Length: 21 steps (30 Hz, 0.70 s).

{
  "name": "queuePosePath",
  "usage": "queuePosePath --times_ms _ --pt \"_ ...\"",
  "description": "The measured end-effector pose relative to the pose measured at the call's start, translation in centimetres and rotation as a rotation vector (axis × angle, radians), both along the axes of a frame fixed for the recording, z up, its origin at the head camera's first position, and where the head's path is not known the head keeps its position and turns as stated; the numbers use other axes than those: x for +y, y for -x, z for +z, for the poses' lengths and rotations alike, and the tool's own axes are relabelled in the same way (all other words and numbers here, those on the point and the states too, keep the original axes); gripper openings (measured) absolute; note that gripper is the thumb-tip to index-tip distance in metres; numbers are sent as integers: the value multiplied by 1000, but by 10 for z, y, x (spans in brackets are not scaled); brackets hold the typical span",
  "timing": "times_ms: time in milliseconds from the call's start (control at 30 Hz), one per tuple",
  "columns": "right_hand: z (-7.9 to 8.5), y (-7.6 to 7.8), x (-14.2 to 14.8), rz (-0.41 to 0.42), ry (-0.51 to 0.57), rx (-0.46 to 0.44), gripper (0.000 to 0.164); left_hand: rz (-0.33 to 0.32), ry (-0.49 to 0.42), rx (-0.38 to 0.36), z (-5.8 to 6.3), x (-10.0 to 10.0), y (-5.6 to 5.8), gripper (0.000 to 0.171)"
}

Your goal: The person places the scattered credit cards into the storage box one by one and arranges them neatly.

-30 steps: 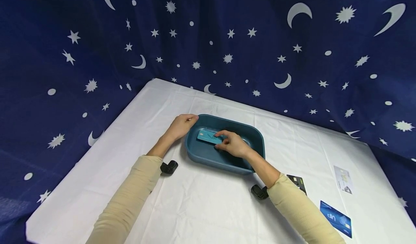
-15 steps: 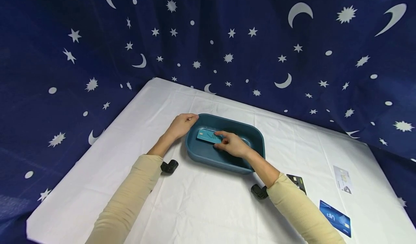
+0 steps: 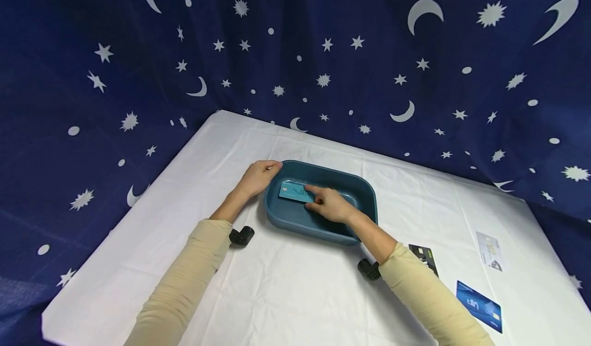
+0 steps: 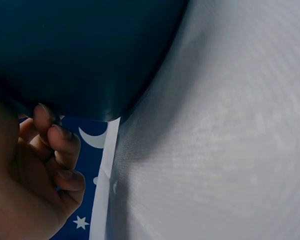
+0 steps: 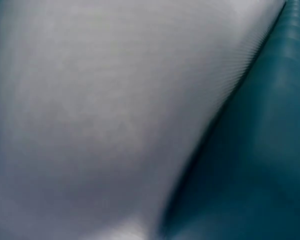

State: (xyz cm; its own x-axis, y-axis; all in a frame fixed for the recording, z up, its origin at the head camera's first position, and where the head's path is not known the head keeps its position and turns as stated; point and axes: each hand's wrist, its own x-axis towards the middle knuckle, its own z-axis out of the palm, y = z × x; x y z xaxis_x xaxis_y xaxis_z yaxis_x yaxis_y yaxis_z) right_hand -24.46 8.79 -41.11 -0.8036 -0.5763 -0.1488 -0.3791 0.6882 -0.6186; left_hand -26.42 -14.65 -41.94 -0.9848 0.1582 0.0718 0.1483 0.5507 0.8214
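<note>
Teal card (image 3: 291, 190) in tub (image 3: 290, 211), right hand (image 3: 331, 203), index finger (image 3: 316, 189) now straighter

From the head, looks forward and down over left hand (image 3: 256, 178), right hand (image 3: 331, 205), basin (image 3: 309, 230), worktop (image 3: 295, 294) and starry curtain (image 3: 360, 74). From the left wrist, faces the basin's outer side close up, past fingers (image 4: 65, 145) to the curtain; shares basin, worktop and curtain with the head view. From the right wrist, faces worktop and probably basin very near, too blurred for certainty.
</note>
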Motion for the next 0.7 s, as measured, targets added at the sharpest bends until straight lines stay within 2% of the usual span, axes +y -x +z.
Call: queuePosePath --times_ms 700 --pt "-1 0 -1 48 -49 95 54 10 -18 7 0 2 -1 44"
